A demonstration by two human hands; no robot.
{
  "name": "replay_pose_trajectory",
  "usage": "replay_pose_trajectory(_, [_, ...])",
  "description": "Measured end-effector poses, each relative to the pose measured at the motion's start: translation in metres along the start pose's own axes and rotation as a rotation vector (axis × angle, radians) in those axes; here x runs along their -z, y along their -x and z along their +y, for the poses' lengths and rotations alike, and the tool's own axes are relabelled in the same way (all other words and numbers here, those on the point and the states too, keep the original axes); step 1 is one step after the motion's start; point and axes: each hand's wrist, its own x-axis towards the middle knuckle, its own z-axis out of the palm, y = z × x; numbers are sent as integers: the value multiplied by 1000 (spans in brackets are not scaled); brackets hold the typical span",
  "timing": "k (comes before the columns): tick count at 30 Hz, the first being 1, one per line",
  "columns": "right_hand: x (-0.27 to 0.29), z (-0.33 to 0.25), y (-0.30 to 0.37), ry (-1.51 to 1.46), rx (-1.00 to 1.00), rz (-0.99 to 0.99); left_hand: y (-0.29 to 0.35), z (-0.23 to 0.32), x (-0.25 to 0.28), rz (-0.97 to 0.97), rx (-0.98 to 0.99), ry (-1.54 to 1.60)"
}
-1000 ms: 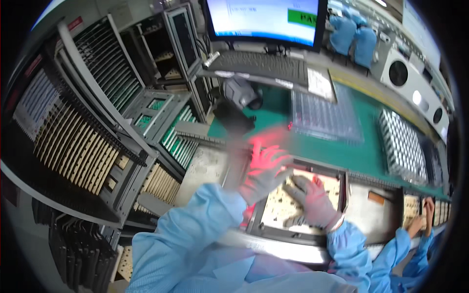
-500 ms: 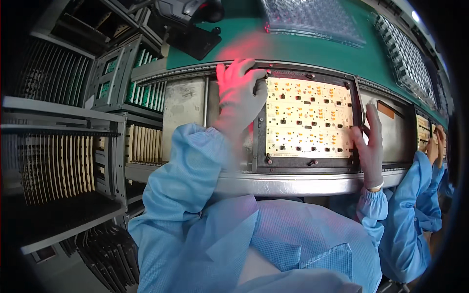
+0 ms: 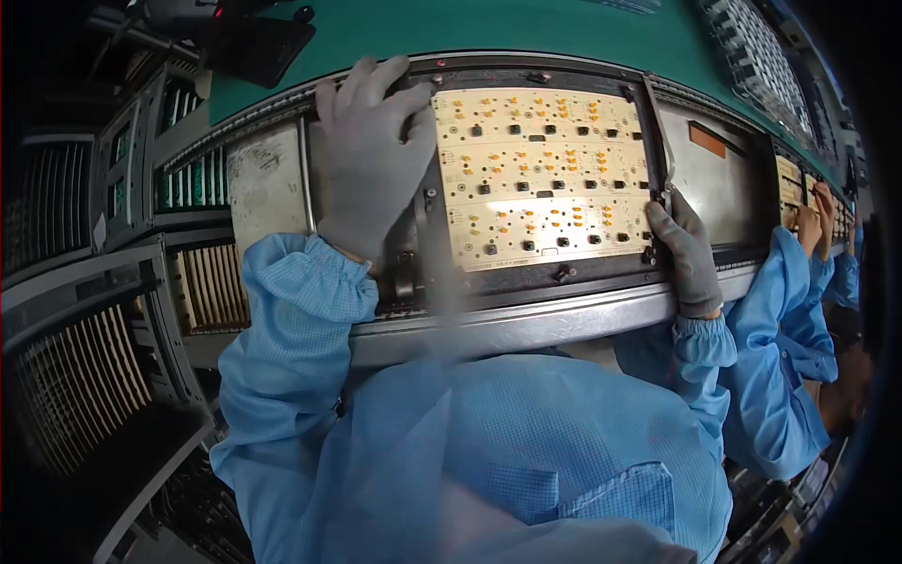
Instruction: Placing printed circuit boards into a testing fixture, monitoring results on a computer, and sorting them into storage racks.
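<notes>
A cream circuit board panel (image 3: pixel 545 179) with rows of black and orange parts sits in a black carrier frame (image 3: pixel 526 284) on the conveyor line. My left hand (image 3: pixel 376 155), in a grey glove, lies at the frame's left side. Its fingers are spread toward the far rail, and the thumb reaches to the frame's upper left corner. At the lower right edge of the frame is my right hand (image 3: pixel 688 249), also gloved. Its thumb rests by the board's edge, and the fingers are bent around the frame's side.
A metal rail (image 3: pixel 545 322) runs along the near side. Racks of upright boards (image 3: pixel 85 367) stand at left. Beyond the conveyor lies a green mat (image 3: pixel 376 42) with clear trays (image 3: pixel 756 70) at far right. A co-worker's hands (image 3: pixel 816 221) handle another board at right.
The view has shifted, so the board appears farther left and higher. Red light has left my left hand. My right hand's fingers, stretched out before, are now bent at the frame's lower right.
</notes>
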Motion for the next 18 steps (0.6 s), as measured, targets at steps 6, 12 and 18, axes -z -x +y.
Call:
replay_pose_trajectory(6, [4,4,9,-70,5,44,11,32,14,-175,-95,-257])
replay_pose_trajectory(12, [3,1,10,7,2,102,6,40,26,-226,-144,-360])
replay_pose_trajectory(18, [9,8,16,-48,-20,128,6,46,8,-265,-196,-482])
